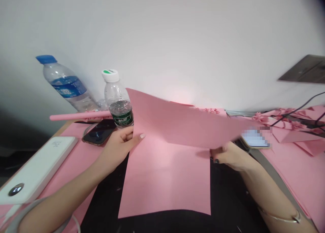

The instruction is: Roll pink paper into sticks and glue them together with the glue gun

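Observation:
A large pink sheet of paper is held up in front of me, its upper part curled forward and over. At its left edge my left hand pinches it, the thumb lying on the near face. My right hand is closed at the right edge, just under the curled part, which hides some of its fingers. The sheet's lower part hangs over a black surface.
Two bottles, one blue-capped and one white-capped, stand at the left near a dark phone, a pink rod and a white power bank. At right are a lit phone, pink papers and cables.

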Motion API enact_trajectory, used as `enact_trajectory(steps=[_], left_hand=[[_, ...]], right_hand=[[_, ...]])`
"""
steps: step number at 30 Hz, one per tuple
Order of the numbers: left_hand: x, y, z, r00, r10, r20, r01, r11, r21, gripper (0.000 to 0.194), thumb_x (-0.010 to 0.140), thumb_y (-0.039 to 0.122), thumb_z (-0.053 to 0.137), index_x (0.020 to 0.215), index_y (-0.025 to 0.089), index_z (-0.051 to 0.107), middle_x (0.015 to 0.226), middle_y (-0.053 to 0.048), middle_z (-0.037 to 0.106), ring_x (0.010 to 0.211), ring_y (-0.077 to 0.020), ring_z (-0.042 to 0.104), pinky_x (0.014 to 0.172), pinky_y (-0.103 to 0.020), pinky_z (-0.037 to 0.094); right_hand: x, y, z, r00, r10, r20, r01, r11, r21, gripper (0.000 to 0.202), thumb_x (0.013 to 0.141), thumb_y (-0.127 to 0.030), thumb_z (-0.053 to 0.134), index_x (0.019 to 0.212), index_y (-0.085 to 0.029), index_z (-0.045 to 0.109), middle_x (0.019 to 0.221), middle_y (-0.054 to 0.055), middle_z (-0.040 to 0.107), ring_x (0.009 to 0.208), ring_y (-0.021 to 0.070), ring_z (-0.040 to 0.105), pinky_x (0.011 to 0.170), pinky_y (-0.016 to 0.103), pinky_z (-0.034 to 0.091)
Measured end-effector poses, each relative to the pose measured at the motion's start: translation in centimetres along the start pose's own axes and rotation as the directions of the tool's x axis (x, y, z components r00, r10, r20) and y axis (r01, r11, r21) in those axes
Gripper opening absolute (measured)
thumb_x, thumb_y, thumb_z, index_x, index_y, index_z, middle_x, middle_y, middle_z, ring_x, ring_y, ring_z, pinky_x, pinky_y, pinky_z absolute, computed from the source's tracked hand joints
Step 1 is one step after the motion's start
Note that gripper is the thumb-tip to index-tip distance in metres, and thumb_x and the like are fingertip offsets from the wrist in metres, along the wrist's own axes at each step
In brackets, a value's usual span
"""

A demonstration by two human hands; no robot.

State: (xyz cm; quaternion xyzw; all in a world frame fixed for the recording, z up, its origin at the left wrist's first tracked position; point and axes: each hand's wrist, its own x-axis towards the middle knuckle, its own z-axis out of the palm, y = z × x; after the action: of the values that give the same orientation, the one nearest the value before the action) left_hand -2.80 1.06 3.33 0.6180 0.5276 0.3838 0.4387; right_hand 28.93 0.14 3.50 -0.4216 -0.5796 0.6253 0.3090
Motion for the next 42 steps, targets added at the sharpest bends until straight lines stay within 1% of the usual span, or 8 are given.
enact_trajectory(steps=[3, 7, 11, 18, 24, 29, 37, 42], left_hand=[[-0.2, -0.1, 0.4, 0.996, -0.072, 0.050, 0.084, 0.948, -0.308, 0.060, 0.081, 0.036, 0.060, 0.135, 0.022, 0.037, 0.081, -0.006, 0.072, 0.064, -0.0215, 0.068, 0.056, -0.033, 0.056], [-0.4, 0.3, 0.6, 0.999, -0.034, 0.017, 0.038, 0.946, -0.323, 0.082, 0.082, 0.034, 0.060, 0.143, 0.032, 0.005, 0.076, -0.001, 0.071, 0.060, -0.0180, 0.067, 0.052, -0.027, 0.054], [-0.5, 0.4, 0.2, 0.998, 0.040, 0.048, -0.035, 0.994, -0.103, 0.054, 0.083, 0.037, 0.058, 0.133, 0.032, 0.040, 0.106, -0.004, 0.067, 0.073, -0.0165, 0.066, 0.063, -0.026, 0.054], [-0.7, 1.0, -0.4, 0.988, 0.149, 0.027, -0.152, 0.961, 0.229, 0.056, 0.070, 0.036, 0.072, 0.123, 0.037, 0.052, 0.131, 0.003, 0.052, 0.118, -0.0241, 0.048, 0.095, -0.034, 0.041], [-1.3, 2.4, -0.7, 0.925, 0.360, -0.118, -0.287, 0.870, 0.402, 0.012, 0.076, 0.033, 0.066, 0.087, 0.029, 0.070, 0.073, 0.001, 0.052, 0.067, -0.0147, 0.051, 0.060, -0.027, 0.041], [-1.3, 4.1, -1.8, 0.833, 0.532, -0.149, -0.393, 0.760, 0.517, 0.010, 0.076, 0.036, 0.065, 0.073, 0.028, 0.071, 0.079, -0.001, 0.045, 0.073, -0.0174, 0.049, 0.061, -0.030, 0.042], [-1.2, 5.1, -2.1, 0.743, 0.646, 0.175, -0.585, 0.501, 0.638, 0.020, 0.085, 0.019, 0.052, 0.086, 0.031, 0.069, 0.085, 0.004, 0.071, 0.092, -0.0207, 0.063, 0.111, -0.054, 0.004], [-1.5, 5.4, -1.2, 0.703, 0.646, 0.298, -0.665, 0.448, 0.598, 0.028, 0.087, 0.016, 0.043, 0.090, 0.026, 0.069, 0.086, 0.001, 0.073, 0.078, -0.0188, 0.067, 0.100, -0.041, 0.037]], right_hand=[[0.3, 0.0, 1.1, 0.989, -0.016, -0.144, 0.013, 1.000, -0.020, 0.023, 0.076, -0.033, 0.067, 0.095, -0.020, 0.068, 0.092, 0.006, 0.069, 0.078, 0.0186, 0.064, 0.073, 0.032, 0.051], [0.6, -0.8, 2.6, 0.919, -0.101, -0.380, 0.120, 0.992, 0.027, 0.049, 0.082, -0.037, 0.060, 0.127, -0.024, 0.047, 0.071, 0.001, 0.067, 0.055, 0.0147, 0.061, 0.056, 0.029, 0.052], [0.2, -1.8, 2.8, 0.854, -0.195, -0.483, 0.141, 0.979, -0.146, 0.058, 0.083, -0.036, 0.058, 0.136, -0.031, 0.035, 0.074, 0.000, 0.067, 0.055, 0.0144, 0.060, 0.050, 0.026, 0.050], [-0.8, -3.0, 2.6, 0.884, -0.315, -0.345, 0.005, 0.745, -0.667, 0.054, 0.069, -0.025, 0.071, 0.121, -0.031, 0.055, 0.124, 0.002, 0.056, 0.099, 0.0224, 0.058, 0.077, 0.032, 0.051], [-1.1, -4.5, 3.0, 0.787, -0.577, -0.221, 0.074, 0.443, -0.893, 0.014, 0.080, -0.026, 0.061, 0.090, -0.027, 0.070, 0.076, 0.003, 0.055, 0.073, 0.0182, 0.055, 0.060, 0.031, 0.046], [-1.8, -6.3, 3.2, 0.762, -0.646, -0.037, 0.228, 0.321, -0.919, 0.015, 0.085, -0.019, 0.054, 0.085, -0.025, 0.067, 0.100, 0.006, 0.059, 0.091, 0.0206, 0.059, 0.073, 0.034, 0.049], [-2.0, -6.3, 4.5, 0.740, -0.666, 0.095, 0.307, 0.209, -0.929, 0.022, 0.086, -0.012, 0.051, 0.101, -0.026, 0.060, 0.098, 0.002, 0.069, 0.091, 0.0186, 0.064, 0.082, 0.029, 0.048], [-0.8, -7.6, 6.4, 0.779, -0.580, 0.237, 0.314, 0.033, -0.949, 0.022, 0.088, -0.013, 0.046, 0.105, -0.019, 0.059, 0.093, 0.006, 0.069, 0.085, 0.0198, 0.062, 0.085, 0.038, 0.042]])
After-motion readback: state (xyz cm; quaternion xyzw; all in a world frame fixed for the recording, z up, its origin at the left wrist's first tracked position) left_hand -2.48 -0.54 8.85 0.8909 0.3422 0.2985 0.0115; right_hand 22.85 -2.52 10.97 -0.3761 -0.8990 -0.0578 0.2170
